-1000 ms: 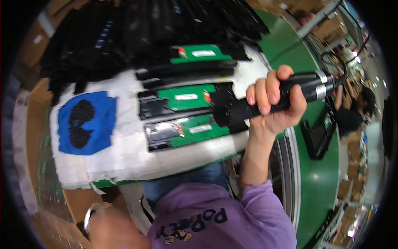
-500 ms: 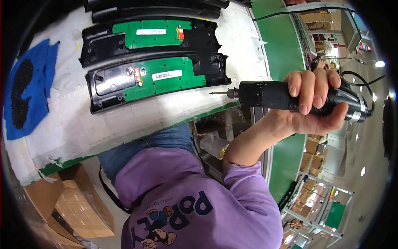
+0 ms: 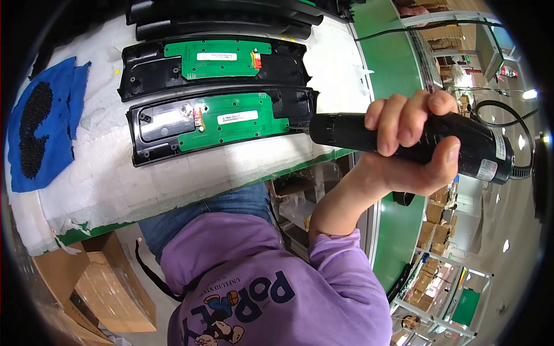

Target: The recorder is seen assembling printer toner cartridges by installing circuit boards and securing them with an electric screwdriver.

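Note:
My right hand [image 3: 415, 135] is wrapped around a black electric screwdriver [image 3: 340, 130], held almost level with its tip pointing left. The tip is at the right end of the nearer green circuit board [image 3: 262, 124]; whether it touches a screw there is too small to tell. That board lies in a curved black plastic housing [image 3: 161, 128], with a red-and-white connector [image 3: 198, 117] at its left part. Just behind sits a second black housing [image 3: 147, 69] with a similar green board [image 3: 219, 68]. My left hand is out of view.
Small black screws [image 3: 36, 130] lie heaped on a blue cloth [image 3: 64, 124] at the left of the white-covered table [image 3: 98, 184]. More black housings [image 3: 225, 26] lie at the back. A cardboard box [image 3: 118, 282] stands below the front edge. The screwdriver's cord [image 3: 522, 138] loops at the right.
My right hand has brought the screwdriver left, so its tip has come from beside the nearer housing to the board's right end. The table things appear slightly shifted in the view.

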### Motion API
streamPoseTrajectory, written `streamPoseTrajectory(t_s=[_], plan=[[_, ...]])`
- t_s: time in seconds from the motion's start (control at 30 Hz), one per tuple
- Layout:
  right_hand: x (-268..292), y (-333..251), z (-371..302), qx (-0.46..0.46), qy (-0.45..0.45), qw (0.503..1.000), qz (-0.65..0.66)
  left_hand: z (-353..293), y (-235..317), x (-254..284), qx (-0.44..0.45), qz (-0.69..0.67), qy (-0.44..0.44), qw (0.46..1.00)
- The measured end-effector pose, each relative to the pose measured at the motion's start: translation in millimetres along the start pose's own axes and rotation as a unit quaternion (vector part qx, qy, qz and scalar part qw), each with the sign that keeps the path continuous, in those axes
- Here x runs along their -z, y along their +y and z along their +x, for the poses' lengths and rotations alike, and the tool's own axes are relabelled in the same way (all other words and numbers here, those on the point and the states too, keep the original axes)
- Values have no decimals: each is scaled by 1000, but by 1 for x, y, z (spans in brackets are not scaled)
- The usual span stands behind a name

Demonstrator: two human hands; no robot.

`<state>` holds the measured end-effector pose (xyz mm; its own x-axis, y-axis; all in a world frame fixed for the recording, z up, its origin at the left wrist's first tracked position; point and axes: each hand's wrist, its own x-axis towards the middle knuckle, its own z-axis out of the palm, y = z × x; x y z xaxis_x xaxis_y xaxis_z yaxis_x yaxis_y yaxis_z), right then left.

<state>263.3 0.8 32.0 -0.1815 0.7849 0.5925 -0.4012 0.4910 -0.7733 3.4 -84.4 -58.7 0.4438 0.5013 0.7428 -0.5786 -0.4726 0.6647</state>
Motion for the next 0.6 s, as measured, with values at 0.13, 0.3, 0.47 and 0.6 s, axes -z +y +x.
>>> streamPoseTrajectory(t_s=[0.13,0.3,0.47,0.6], plan=[[-6,6,2,-3,-2,1000,-16,3,3,7,-29,-25,-33,999],[-8,8,5,-16,-13,1000,-19,5,6,12,-65,-59,-71,994],[-12,15,7,-11,-1,1000,-13,6,7,14,-98,-94,-106,985],[-18,19,10,-25,22,999,-6,11,8,18,-128,-124,-141,974]])
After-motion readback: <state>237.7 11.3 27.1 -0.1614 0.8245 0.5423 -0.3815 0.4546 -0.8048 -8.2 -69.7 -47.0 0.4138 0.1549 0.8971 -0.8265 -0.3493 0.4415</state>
